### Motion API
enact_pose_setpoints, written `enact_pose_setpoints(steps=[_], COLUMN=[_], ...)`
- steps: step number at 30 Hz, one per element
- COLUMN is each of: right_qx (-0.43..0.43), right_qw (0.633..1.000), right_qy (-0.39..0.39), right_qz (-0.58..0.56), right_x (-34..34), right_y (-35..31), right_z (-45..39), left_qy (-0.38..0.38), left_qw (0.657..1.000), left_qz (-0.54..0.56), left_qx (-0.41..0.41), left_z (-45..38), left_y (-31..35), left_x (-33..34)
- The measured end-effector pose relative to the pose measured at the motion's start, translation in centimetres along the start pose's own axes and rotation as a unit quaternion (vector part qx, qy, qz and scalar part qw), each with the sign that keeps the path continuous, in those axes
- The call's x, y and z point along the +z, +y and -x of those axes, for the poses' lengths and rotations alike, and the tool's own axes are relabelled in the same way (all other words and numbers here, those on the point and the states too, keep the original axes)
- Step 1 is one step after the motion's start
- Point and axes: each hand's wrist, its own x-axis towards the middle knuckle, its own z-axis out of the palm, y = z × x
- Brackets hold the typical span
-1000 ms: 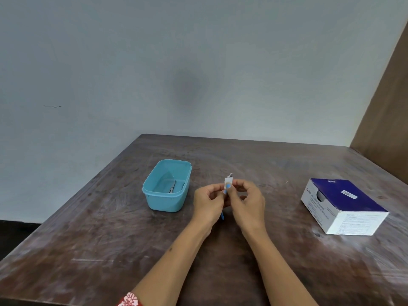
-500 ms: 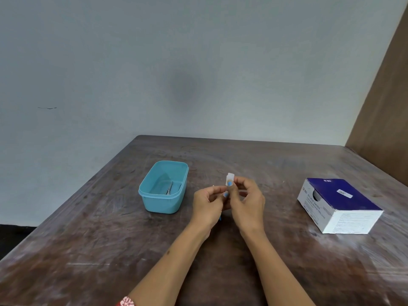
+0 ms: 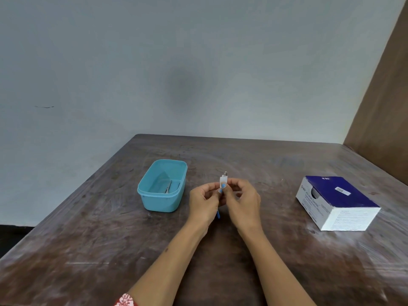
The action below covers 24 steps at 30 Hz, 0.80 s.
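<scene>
My left hand (image 3: 202, 202) and my right hand (image 3: 244, 199) meet above the middle of the table. Between their fingertips stands a slim tool (image 3: 218, 214) with a blue handle that pokes out below my left hand. Its small metal tip (image 3: 225, 173) shows at the top. A small white swab (image 3: 223, 180) is wrapped round the tool just under the tip, and my right thumb and fingers pinch it. My left fingers grip the handle. Most of the tool is hidden by the hands.
A teal plastic tub (image 3: 154, 200) sits left of the hands with a metal tool (image 3: 168, 187) lying inside. A blue and white box of alcohol swabs (image 3: 344, 215) stands at the right. The wooden table (image 3: 88, 250) meets a grey wall; a brown panel (image 3: 384, 120) rises at the right.
The white swab covered the metal tip half a second ago; the tip now shows above it again. Both hands stayed in place.
</scene>
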Motion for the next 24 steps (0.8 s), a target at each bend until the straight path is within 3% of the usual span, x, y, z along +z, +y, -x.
enact_pose_setpoints(steps=[5, 10, 16, 21, 24], right_qx=[-0.024, 0.001, -0.017, 0.008, -0.009], right_qw=[0.999, 1.000, 0.998, 1.000, 1.000], right_qy=[0.035, -0.003, 0.052, 0.002, 0.012], right_qz=[-0.006, 0.014, -0.013, 0.000, 0.003], right_x=[-0.32, -0.04, -0.35, -0.08, -0.23], right_y=[-0.40, -0.06, -0.47, 0.04, -0.01], right_z=[-0.03, -0.03, -0.13, -0.23, -0.28], left_qy=[-0.034, -0.005, -0.035, 0.002, -0.004], left_qw=[0.999, 1.000, 0.999, 1.000, 0.999], left_qz=[-0.010, 0.005, 0.008, 0.030, 0.050], left_qx=[-0.007, -0.002, -0.005, 0.006, 0.004], left_z=[0.46, 0.13, 0.44, -0.04, 0.06], left_y=[0.17, 0.05, 0.25, -0.05, 0.00], left_x=[0.19, -0.08, 0.34, -0.01, 0.04])
